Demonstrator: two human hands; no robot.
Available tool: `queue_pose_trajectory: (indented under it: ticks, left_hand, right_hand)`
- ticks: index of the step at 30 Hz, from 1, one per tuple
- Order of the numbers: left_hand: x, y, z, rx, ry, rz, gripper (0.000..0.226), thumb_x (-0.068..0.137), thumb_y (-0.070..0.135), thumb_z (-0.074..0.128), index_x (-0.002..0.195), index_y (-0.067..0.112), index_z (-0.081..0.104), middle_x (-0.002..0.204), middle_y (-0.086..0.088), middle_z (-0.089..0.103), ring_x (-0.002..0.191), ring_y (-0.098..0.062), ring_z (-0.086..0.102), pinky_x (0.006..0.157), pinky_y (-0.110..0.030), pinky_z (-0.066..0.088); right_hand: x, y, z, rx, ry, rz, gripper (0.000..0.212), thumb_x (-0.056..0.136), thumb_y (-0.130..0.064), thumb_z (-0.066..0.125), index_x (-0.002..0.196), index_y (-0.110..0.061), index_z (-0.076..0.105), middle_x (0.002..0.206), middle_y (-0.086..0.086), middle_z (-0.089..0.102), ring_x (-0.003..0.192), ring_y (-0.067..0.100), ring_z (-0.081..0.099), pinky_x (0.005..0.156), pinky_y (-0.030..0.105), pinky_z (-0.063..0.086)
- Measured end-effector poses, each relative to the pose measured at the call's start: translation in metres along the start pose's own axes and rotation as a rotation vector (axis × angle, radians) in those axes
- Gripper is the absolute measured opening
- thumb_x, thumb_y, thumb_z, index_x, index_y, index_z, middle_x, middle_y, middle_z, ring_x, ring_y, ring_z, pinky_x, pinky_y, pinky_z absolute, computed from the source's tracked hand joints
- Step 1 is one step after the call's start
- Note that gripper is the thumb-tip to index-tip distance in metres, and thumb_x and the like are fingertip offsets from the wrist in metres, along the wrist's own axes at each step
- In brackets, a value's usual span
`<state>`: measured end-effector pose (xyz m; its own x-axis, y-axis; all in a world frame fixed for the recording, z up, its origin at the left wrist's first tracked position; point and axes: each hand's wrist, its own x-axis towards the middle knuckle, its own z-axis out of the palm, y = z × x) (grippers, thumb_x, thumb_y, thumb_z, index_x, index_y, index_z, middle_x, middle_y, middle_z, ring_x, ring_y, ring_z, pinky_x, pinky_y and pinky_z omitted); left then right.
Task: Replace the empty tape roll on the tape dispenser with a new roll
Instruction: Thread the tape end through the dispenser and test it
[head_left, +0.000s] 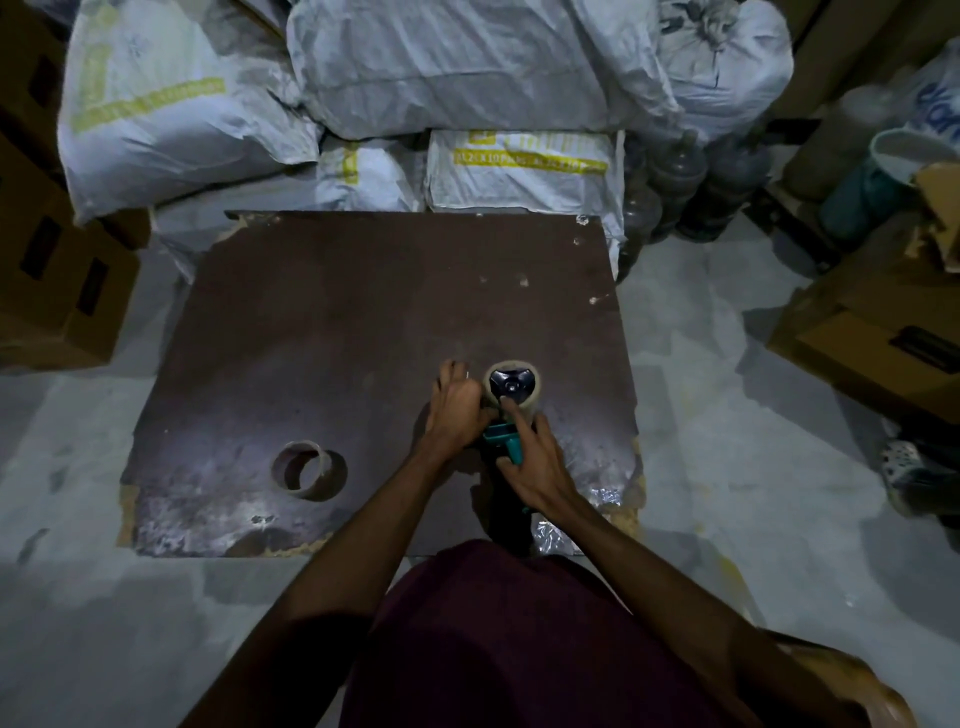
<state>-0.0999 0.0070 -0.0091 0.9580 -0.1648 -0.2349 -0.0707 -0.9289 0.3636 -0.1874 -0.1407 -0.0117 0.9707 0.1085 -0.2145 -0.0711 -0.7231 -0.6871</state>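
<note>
A teal tape dispenser (503, 439) stands on the brown board (322, 322), near its front right. A pale new tape roll (511, 387) sits on the dispenser's dark hub. My right hand (535, 462) wraps the teal handle, its index finger stretched onto the roll. My left hand (457, 408) is curled against the roll's left side, fingers bent at the dispenser's front; what they pinch is hidden. An empty cardboard core (308, 470) lies apart on the board at the front left.
White woven sacks (441, 78) are piled behind the board. Cardboard boxes stand at the left (57, 291) and right (878, 338). Dark bottles (685, 192) cluster at the back right. Grey floor surrounds the board; my dark red lap (509, 639) is just below it.
</note>
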Motion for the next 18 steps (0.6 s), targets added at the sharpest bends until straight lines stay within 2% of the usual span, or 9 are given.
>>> queue_pose_trajectory:
  ticks: [2, 4, 8, 10, 12, 15, 18]
  left_hand:
    - [0.001, -0.001, 0.002, -0.046, 0.006, -0.011, 0.02, 0.086, 0.025, 0.075, 0.099, 0.012, 0.083, 0.167, -0.016, 0.031, 0.151, -0.041, 0.023, 0.118, -0.048, 0.033]
    - [0.002, -0.003, 0.003, -0.067, 0.008, -0.027, 0.02, 0.085, 0.019, 0.073, 0.102, 0.015, 0.084, 0.168, -0.016, 0.032, 0.151, -0.042, 0.023, 0.119, -0.048, 0.032]
    - [-0.001, -0.005, 0.001, -0.036, 0.021, -0.058, 0.025, 0.086, 0.018, 0.065, 0.104, 0.012, 0.082, 0.16, -0.018, 0.043, 0.145, -0.043, 0.03, 0.117, -0.046, 0.035]
    - [-0.004, -0.004, 0.002, 0.012, 0.055, -0.084, 0.03, 0.086, 0.023, 0.064, 0.11, 0.012, 0.079, 0.154, -0.017, 0.045, 0.145, -0.045, 0.029, 0.117, -0.049, 0.035]
    - [-0.007, -0.001, 0.001, 0.072, 0.094, -0.088, 0.039, 0.086, 0.03, 0.067, 0.121, 0.012, 0.073, 0.16, -0.021, 0.036, 0.149, -0.048, 0.023, 0.119, -0.055, 0.031]
    - [-0.008, 0.003, -0.001, 0.063, 0.038, -0.077, 0.048, 0.088, 0.035, 0.072, 0.13, 0.013, 0.068, 0.168, -0.025, 0.017, 0.155, -0.047, 0.012, 0.123, -0.057, 0.022]
    - [-0.007, -0.001, 0.0, -0.102, 0.016, -0.108, 0.045, 0.085, 0.039, 0.078, 0.124, 0.016, 0.073, 0.17, -0.023, 0.016, 0.156, -0.047, 0.008, 0.125, -0.056, 0.023]
  right_hand:
    - [0.0, 0.0, -0.002, -0.003, 0.004, 0.002, 0.09, 0.087, -0.016, 0.064, 0.159, -0.039, 0.016, 0.138, 0.014, 0.039, 0.115, 0.032, 0.055, 0.087, 0.033, 0.05]
    - [0.001, -0.001, -0.003, -0.018, 0.003, 0.0, 0.091, 0.086, -0.016, 0.064, 0.157, -0.043, 0.015, 0.137, 0.013, 0.04, 0.112, 0.031, 0.056, 0.085, 0.036, 0.053]
    - [0.004, -0.001, -0.004, -0.043, -0.011, -0.015, 0.09, 0.086, -0.018, 0.063, 0.158, -0.043, 0.015, 0.141, 0.013, 0.037, 0.114, 0.032, 0.057, 0.088, 0.04, 0.056]
    - [0.005, -0.002, -0.004, -0.057, -0.019, -0.022, 0.09, 0.086, -0.018, 0.064, 0.158, -0.043, 0.016, 0.142, 0.014, 0.037, 0.114, 0.032, 0.057, 0.088, 0.039, 0.056]
    - [0.006, -0.002, -0.004, -0.059, -0.018, -0.021, 0.088, 0.086, -0.018, 0.064, 0.157, -0.041, 0.018, 0.142, 0.014, 0.037, 0.112, 0.032, 0.058, 0.087, 0.04, 0.057]
    - [0.007, -0.003, -0.003, -0.059, -0.013, -0.009, 0.089, 0.084, -0.018, 0.065, 0.158, -0.033, 0.018, 0.141, 0.015, 0.038, 0.112, 0.032, 0.058, 0.084, 0.04, 0.058]
    - [0.007, -0.003, -0.002, -0.053, -0.015, 0.0, 0.088, 0.085, -0.019, 0.065, 0.159, -0.03, 0.018, 0.141, 0.017, 0.039, 0.115, 0.032, 0.056, 0.086, 0.038, 0.055]
